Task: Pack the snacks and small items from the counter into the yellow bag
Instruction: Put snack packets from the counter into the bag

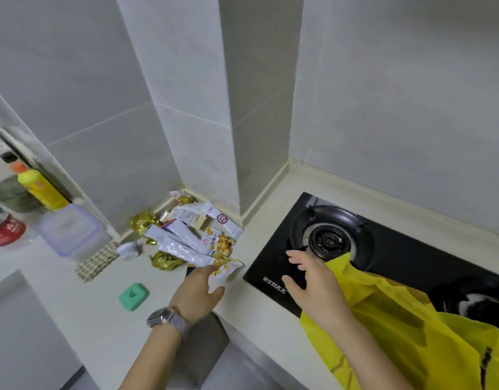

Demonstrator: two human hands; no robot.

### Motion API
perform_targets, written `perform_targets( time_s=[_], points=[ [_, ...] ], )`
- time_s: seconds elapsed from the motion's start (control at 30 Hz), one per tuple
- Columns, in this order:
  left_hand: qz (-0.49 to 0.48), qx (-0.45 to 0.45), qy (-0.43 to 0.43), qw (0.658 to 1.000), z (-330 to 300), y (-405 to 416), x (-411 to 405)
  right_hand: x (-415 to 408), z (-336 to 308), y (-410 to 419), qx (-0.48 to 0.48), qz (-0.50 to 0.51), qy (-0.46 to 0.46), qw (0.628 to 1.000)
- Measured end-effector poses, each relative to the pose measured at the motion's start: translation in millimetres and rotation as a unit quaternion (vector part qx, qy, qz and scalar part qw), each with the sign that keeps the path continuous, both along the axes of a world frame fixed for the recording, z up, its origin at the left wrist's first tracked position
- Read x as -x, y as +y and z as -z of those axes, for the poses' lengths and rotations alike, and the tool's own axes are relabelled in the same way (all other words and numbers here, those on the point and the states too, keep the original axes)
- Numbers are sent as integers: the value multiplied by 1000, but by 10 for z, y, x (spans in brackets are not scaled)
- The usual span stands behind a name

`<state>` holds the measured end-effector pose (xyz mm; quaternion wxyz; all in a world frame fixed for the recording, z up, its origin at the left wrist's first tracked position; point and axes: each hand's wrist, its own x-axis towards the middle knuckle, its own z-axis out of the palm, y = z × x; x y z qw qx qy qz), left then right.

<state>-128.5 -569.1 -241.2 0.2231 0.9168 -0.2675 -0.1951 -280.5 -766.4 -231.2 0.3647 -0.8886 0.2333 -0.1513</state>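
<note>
Your left hand (199, 291) grips snack packet (224, 274) at pile edge; right hand (313, 280), fingers spread, holds yellow bag (397, 327) (mouth toward bench (102, 313)). Next, probably: carry packet into bag.

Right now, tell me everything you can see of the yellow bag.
The yellow bag looks like thin, crinkled plastic with some dark print low on its right side. It lies slumped over the black gas stove and the counter edge, one corner reaching the burner ring. The right hand holds its upper edge, fingers spread; its contents cannot be seen.
</note>
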Motion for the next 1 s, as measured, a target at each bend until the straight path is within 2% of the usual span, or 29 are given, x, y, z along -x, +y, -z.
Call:
perform_targets(
  time_s=[0.17, 0.27, 0.47, 0.7, 1.0],
  points=[
    [-36, 20, 17, 999, 65, 370, -261, -309, 122, 362, -45, -23, 51, 997],
    [-54, -3, 32, 998, 120, 602, -423, -487, 227, 603, -81, -19, 94, 992],
    [-34, -16, 44, 998, 258, 999, -755, -875, 477, 1083, -124, 9, 164, 979],
    [6, -8, 53, 999, 452, 1212, -993, -1206, 762, 1547, -208, 63, 156, 964],
    [-1, 16, 89, 996, 634, 1307, -959, -1436, 990, 1654, -193, 32, 198, 960]
  ],
)
